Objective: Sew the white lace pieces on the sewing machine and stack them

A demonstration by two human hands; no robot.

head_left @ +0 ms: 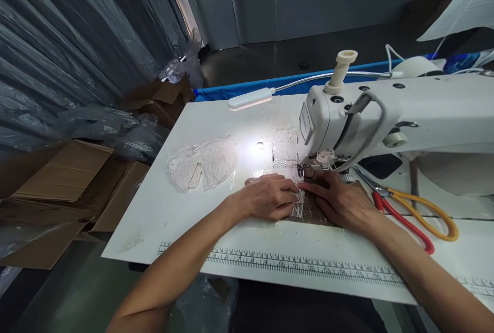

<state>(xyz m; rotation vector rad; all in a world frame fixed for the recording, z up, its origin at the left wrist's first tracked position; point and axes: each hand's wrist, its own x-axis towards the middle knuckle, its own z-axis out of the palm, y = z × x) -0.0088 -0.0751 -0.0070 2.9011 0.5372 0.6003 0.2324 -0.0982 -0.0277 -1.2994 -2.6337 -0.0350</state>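
Note:
A strip of white lace (298, 205) runs under the presser foot (307, 171) of a white sewing machine (314, 117). My left hand (272, 197) lies left of the needle area, its fingers bent and closed on the lace. From the other side my right hand (343, 200) reaches in, index finger stretched out to the lace edge just in front of the foot, thumb apart from it. More lace (284, 145) spreads behind the foot. A separate gathered lace piece (204, 163) lies flat to the left.
Scissors with yellow and red handles (420, 214) lie right of my right hand. A lamp (250, 99) shines on the white table (146, 220), which has a ruler strip (281, 264) along its front edge. Open cardboard boxes (64, 173) stand at left.

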